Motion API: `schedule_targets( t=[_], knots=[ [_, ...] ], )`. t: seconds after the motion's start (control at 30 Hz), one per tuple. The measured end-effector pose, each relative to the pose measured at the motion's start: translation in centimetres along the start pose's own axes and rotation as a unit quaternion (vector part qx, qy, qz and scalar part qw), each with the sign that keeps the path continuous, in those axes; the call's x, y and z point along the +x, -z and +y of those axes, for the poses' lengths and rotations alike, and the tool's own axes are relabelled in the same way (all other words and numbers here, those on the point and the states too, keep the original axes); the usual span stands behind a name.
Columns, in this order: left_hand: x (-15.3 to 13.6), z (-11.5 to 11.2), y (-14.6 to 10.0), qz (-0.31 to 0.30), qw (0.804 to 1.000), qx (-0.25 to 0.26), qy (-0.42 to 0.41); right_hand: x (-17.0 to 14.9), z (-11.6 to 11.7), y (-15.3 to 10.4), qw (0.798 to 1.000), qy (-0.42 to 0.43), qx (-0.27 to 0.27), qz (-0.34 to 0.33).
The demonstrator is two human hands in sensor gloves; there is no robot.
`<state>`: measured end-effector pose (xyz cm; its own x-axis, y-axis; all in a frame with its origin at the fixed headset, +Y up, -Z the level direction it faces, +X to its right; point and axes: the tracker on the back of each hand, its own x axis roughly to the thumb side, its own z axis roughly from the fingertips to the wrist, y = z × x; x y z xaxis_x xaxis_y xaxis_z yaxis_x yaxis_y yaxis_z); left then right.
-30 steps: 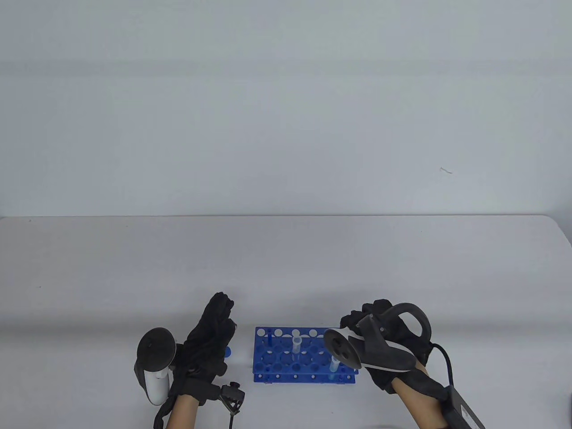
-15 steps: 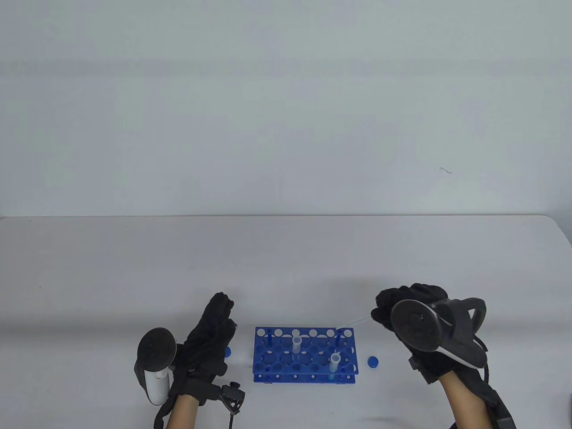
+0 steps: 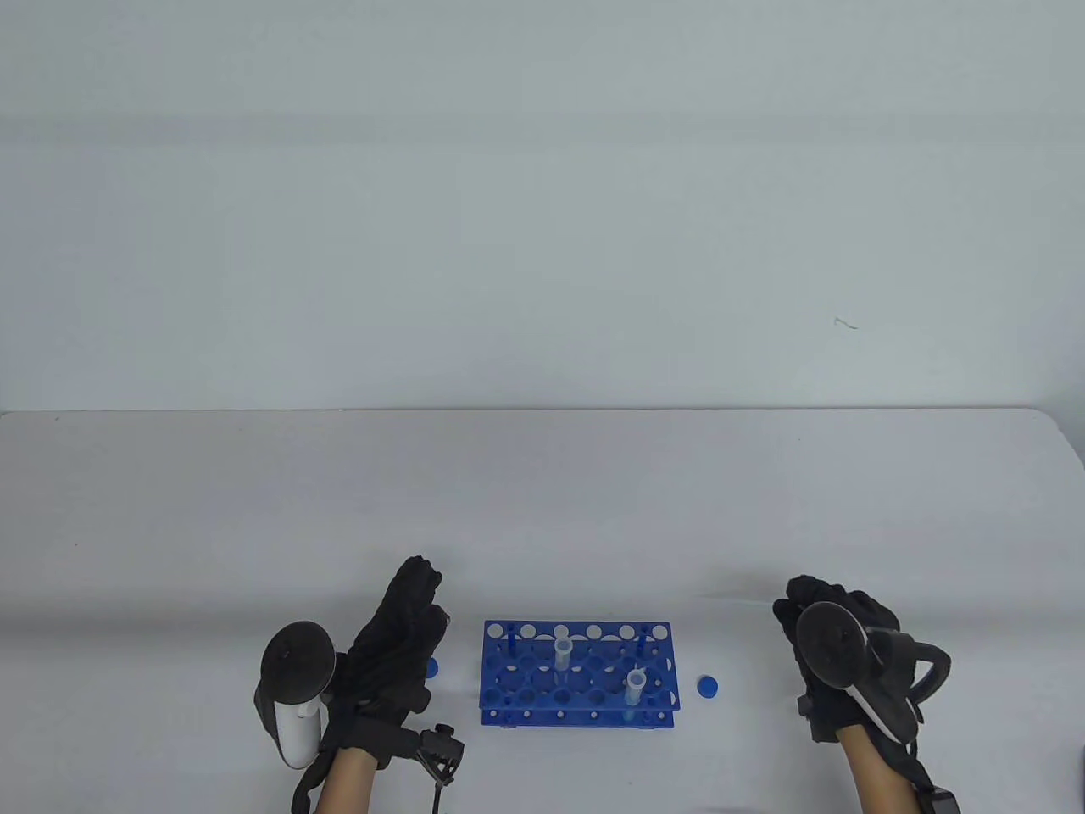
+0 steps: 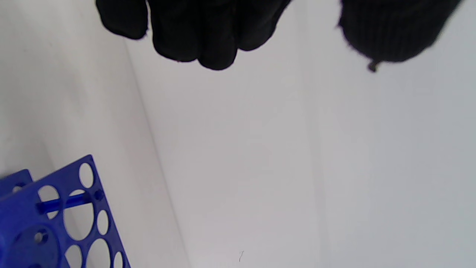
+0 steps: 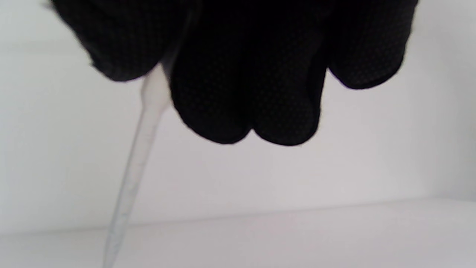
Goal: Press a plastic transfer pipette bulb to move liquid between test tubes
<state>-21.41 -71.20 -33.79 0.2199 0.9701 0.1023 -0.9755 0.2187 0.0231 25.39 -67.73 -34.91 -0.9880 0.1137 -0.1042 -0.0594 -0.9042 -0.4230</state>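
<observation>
— Firstly, item one: the pipette (image 5: 139, 156). Location?

— Held in the right hand (image 3: 835, 657), whose gloved fingers (image 5: 241, 85) are curled around its upper part. In the right wrist view the pale, translucent stem slants down and to the left from under the fingers; the bulb is hidden inside the grip. In the table view only a faint pale line shows to the left of the hand, well to the right of the rack.

— Item two: the test tube rack (image 3: 578, 674).

— Blue, perforated, standing on the table (image 3: 542, 509) between the two hands. One corner of it shows in the left wrist view (image 4: 55, 219).

— Tubes?

— Two clear, uncapped tubes stand upright in it: one near the middle (image 3: 563, 655), one toward the front right (image 3: 635, 685). Liquid level cannot be told.

— Caps?

— One blue cap (image 3: 709, 686) lies on the table just right of the rack. Another blue piece (image 3: 433, 668) peeks out beside the left hand, partly hidden.

— Item five: the left hand (image 3: 398, 644).

— Resting left of the rack, fingers straight and together, pointing away, holding nothing.

— Trackers?

— One on each hand; the left (image 3: 295, 678), the right (image 3: 856, 670).
</observation>
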Motion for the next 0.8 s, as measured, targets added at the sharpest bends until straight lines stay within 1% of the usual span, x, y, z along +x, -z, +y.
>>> schedule_targets(
  t=[0.03, 0.1, 0.13, 0.27, 0.33, 0.43, 0.5, 0.53, 0.8],
  knots=[
    [0.0, 0.0, 0.0, 0.0, 1.0, 0.0, 0.0, 0.0, 0.5, -0.1, 1.0, -0.018, 0.013, -0.003],
    [0.0, 0.1, 0.0, 0.002, 1.0, 0.002, 0.002, 0.0, 1.3, -0.3, 0.999, -0.043, 0.022, -0.01],
    [-0.1, 0.1, 0.0, 0.003, 1.0, 0.003, 0.006, -0.1, 1.8, -0.4, 0.997, -0.07, 0.04, -0.014],
    [-0.1, -0.1, -0.1, 0.004, 1.0, 0.002, 0.018, -0.3, 3.7, -0.7, 0.987, -0.121, 0.102, -0.017],
    [0.0, -0.2, -0.1, 0.002, 1.0, 0.001, 0.019, -0.2, 4.9, -0.9, 0.976, -0.148, 0.158, -0.02],
    [0.1, -0.2, -0.1, 0.0, 1.0, 0.0, 0.02, -0.1, 6.3, -1.2, 0.961, -0.177, 0.214, -0.022],
    [0.0, -0.2, -0.1, 0.001, 1.0, 0.0, 0.023, 0.0, 6.7, -1.3, 0.953, -0.187, 0.238, -0.024],
    [0.0, -0.2, -0.2, 0.001, 1.0, 0.0, 0.025, 0.0, 7.1, -1.4, 0.945, -0.193, 0.262, -0.018],
    [0.0, -0.2, -0.2, 0.0, 1.0, 0.0, 0.021, 0.0, 8.4, -1.6, 0.928, -0.228, 0.294, -0.016]
  ],
)
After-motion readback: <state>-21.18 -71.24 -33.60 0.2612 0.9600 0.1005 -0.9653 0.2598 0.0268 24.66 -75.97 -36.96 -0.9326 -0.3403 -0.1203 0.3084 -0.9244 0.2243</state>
